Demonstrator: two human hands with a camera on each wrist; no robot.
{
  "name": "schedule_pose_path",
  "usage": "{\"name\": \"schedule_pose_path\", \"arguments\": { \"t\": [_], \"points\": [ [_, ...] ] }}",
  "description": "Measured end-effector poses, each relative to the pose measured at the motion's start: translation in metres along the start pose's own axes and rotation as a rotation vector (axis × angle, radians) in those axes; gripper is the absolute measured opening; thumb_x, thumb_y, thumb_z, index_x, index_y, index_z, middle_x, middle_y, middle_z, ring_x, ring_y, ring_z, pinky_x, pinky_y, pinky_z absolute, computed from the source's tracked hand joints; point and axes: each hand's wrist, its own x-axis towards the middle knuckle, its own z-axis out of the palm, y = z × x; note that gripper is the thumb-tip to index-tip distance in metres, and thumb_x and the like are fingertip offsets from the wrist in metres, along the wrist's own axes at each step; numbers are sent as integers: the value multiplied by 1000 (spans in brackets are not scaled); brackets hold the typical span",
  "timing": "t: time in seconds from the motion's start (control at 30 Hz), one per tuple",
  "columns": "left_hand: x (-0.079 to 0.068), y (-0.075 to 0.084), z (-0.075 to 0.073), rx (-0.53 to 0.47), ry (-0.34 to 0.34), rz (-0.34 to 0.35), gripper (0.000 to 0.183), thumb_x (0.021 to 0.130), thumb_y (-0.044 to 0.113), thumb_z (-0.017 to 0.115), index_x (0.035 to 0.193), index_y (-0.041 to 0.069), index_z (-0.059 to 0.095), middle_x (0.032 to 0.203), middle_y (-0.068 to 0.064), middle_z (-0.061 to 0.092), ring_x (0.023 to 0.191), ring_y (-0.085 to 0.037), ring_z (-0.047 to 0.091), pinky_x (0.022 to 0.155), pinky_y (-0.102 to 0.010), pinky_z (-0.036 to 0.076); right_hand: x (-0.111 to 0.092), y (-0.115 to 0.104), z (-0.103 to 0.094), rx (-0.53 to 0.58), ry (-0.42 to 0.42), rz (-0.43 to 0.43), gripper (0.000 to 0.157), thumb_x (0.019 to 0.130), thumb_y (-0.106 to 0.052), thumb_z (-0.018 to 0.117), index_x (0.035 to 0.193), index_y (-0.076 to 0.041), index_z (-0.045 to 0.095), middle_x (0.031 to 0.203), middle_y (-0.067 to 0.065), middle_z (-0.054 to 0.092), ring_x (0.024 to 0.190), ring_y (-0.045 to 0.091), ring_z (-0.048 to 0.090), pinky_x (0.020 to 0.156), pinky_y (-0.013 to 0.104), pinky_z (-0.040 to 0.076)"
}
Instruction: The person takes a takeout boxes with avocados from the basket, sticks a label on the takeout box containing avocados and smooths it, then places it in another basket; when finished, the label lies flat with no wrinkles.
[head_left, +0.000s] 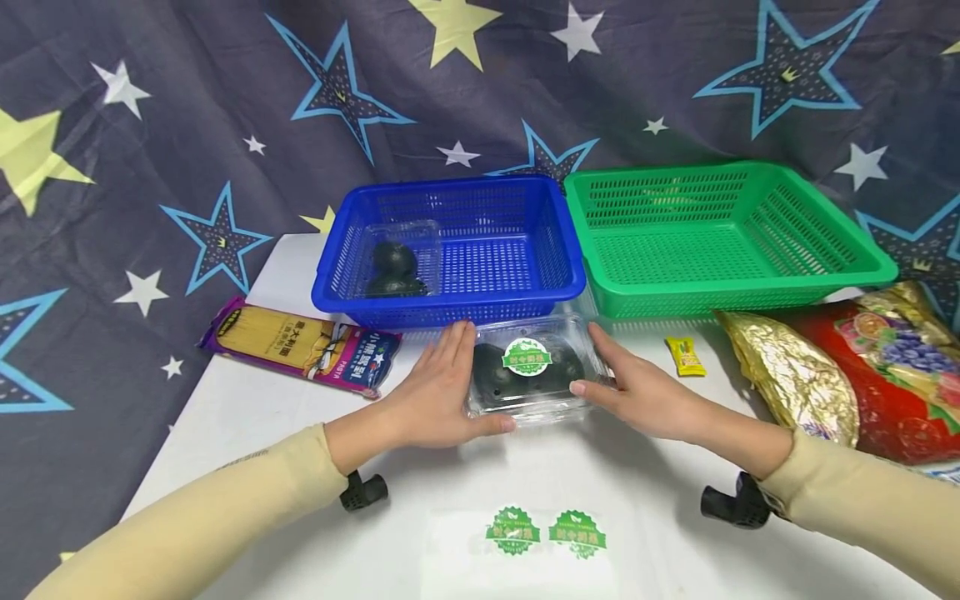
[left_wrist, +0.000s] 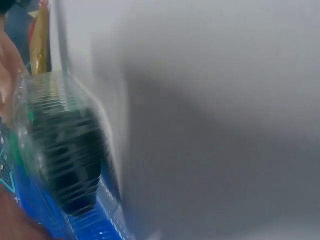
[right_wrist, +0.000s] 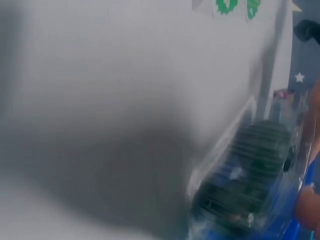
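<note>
Nearest, a pale sheet (head_left: 517, 577) bears two green stickers (head_left: 513, 531) with scalloped edges and Chinese characters too small to read. Beyond it, the clear box (head_left: 551, 410) is on the white table (head_left: 300, 467), between two hands set apart: the left hand (head_left: 438, 396) lays straight fingers along one end, the right hand (head_left: 645, 392) presses the other, its thumb at the near corner. Inside sit dark rounded fruits (head_left: 491, 377); a green-and-white label (head_left: 527, 357) marks the lid. Left lies a purple-ended noodle pack (head_left: 300, 346) reading "PASTA"; right, a small yellow packet (head_left: 686, 357) and a red-and-gold bag (head_left: 892, 375) printed with fruit. Behind, a blue basket (head_left: 450, 313) contains another clear box (head_left: 430, 237) of dark fruits, and beside it stands an empty green basket (head_left: 735, 298)
</note>
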Motion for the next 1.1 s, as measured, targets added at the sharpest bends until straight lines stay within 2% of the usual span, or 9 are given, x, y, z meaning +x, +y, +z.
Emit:
{"name": "schedule_pose_path", "arguments": {
  "t": [0.13, 0.23, 0.3, 0.43, 0.53, 0.7, 0.83, 0.93, 1.1],
  "points": [
    [0, -1, -5, -101, 27, 21, 113, 82, 71, 53, 151, -4, 5, 156, -25, 10, 144, -34, 12, 115, -44, 18, 4, 6, -7, 1, -33, -40, 91, 93, -40, 59, 151, 3, 4, 154, 27, 13, 135, 45, 29, 103, 55, 35],
    [3, -4, -8, -139, 32, 69, 109, 81, 66, 59, 152, 0, 10, 155, -22, 16, 143, -32, 19, 113, -43, 22, 11, 11, -14, 10, -84, -92, 88, 92, -37, 62, 151, 1, 9, 152, 28, 19, 132, 44, 34, 101, 52, 39],
    [5, -6, -10, -155, 10, 104, 109, 79, 65, 63, 152, 3, 11, 156, -18, 18, 142, -31, 21, 113, -43, 23, 18, 14, -18, 18, -131, -141, 85, 92, -33, 63, 151, 1, 13, 151, 28, 23, 129, 43, 40, 99, 49, 42],
    [8, -6, -9, -188, -53, 149, 111, 77, 65, 65, 154, 7, 9, 158, -15, 15, 144, -29, 15, 114, -42, 19, 28, 21, -25, 53, -227, -210, 81, 92, -28, 63, 151, 0, 16, 153, 25, 22, 128, 41, 43, 99, 45, 44],
    [8, -4, -6, -191, -64, 151, 113, 76, 68, 64, 154, 8, 7, 158, -14, 13, 144, -30, 15, 114, -42, 18, 30, 25, -25, 84, -235, -215, 79, 92, -27, 63, 151, 1, 17, 153, 24, 21, 129, 41, 42, 99, 44, 43],
    [2, 2, -1, -200, -31, 98, 114, 76, 68, 64, 153, 5, 9, 158, -15, 14, 144, -29, 16, 114, -42, 20, 20, 29, -16, 194, -123, -134, 79, 91, -26, 65, 147, 9, 21, 148, 30, 29, 125, 43, 45, 98, 45, 43],
    [-5, 12, 3, -238, 14, 22, 115, 75, 67, 66, 153, 4, 10, 157, -16, 16, 143, -29, 18, 113, -44, 23, 7, 22, -2, 358, -19, 13, 81, 90, -24, 68, 147, 8, 20, 143, 33, 34, 128, 46, 41, 100, 49, 41],
    [-9, 22, 7, -271, 47, -45, 116, 76, 67, 65, 153, 3, 8, 157, -18, 14, 143, -31, 19, 113, -45, 23, -1, 11, 12, 486, 38, 107, 91, 88, -23, 70, 150, 3, 9, 146, 34, 27, 132, 48, 33, 102, 51, 38],
    [-13, 36, 12, -293, 78, -117, 115, 79, 66, 62, 151, -4, 6, 157, -22, 9, 143, -34, 16, 113, -46, 21, -7, -3, 26, 561, 70, 179, 109, 86, -27, 72, 151, -7, -13, 152, 33, 9, 137, 50, 19, 106, 55, 29]
  ]
}}
